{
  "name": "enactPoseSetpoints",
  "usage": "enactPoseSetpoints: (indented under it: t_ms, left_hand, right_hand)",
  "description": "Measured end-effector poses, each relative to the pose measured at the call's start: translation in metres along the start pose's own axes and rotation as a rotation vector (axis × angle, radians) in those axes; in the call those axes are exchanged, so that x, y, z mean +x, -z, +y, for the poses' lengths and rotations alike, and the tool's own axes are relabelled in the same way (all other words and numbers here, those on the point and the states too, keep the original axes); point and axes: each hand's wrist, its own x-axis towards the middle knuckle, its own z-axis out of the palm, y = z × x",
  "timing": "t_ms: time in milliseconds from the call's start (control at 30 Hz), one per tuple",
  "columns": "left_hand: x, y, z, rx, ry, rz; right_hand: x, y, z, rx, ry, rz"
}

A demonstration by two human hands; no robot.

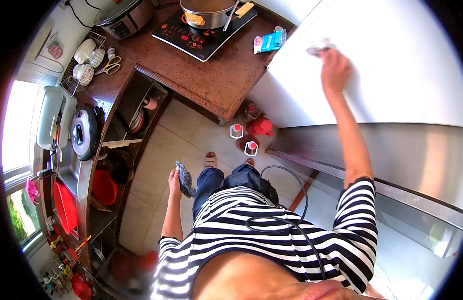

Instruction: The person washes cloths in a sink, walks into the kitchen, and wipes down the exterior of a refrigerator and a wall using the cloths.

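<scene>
My right hand [335,70] is raised, its fingers closed on a crumpled whitish cloth [319,47] that touches a large white panel [401,65]. The cloth's edges blur into the bright surface. Lower down on the other side, my left hand [175,181] hangs near my leg and grips a dark grey cloth [186,181], which dangles beside my trousers.
A brown counter [211,75] carries an induction cooker [191,42] with a pot [209,14] on it, plus a blue-and-white packet [270,41]. Red-capped bottles [251,147] and a red container [260,127] stand on the floor. Scissors [111,66] lie at the left.
</scene>
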Motion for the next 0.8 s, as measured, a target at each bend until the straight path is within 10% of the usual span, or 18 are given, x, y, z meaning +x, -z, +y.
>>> enactPoseSetpoints:
  t_ms: [200,367,433,633,800]
  left_hand:
    - [-0.004,-0.045,0.014,-0.032,0.022,-0.023]
    - [0.002,-0.109,0.031,-0.363,0.172,-0.166]
    - [-0.022,-0.156,0.068,-0.411,0.25,-0.209]
    - [-0.034,-0.246,0.084,-0.207,0.077,-0.412]
    - [-0.051,-0.35,0.105,-0.55,0.243,-0.488]
  right_hand:
    - [0.063,0.071,0.064,-0.034,-0.165,0.258]
    - [-0.033,-0.01,0.03,0.14,-0.076,-0.094]
    - [-0.085,-0.019,0.007,-0.005,0.269,-0.352]
    - [-0.232,0.015,-0.019,0.297,-0.401,-0.968]
    - [-0.348,0.066,-0.006,0.622,-0.61,-0.931]
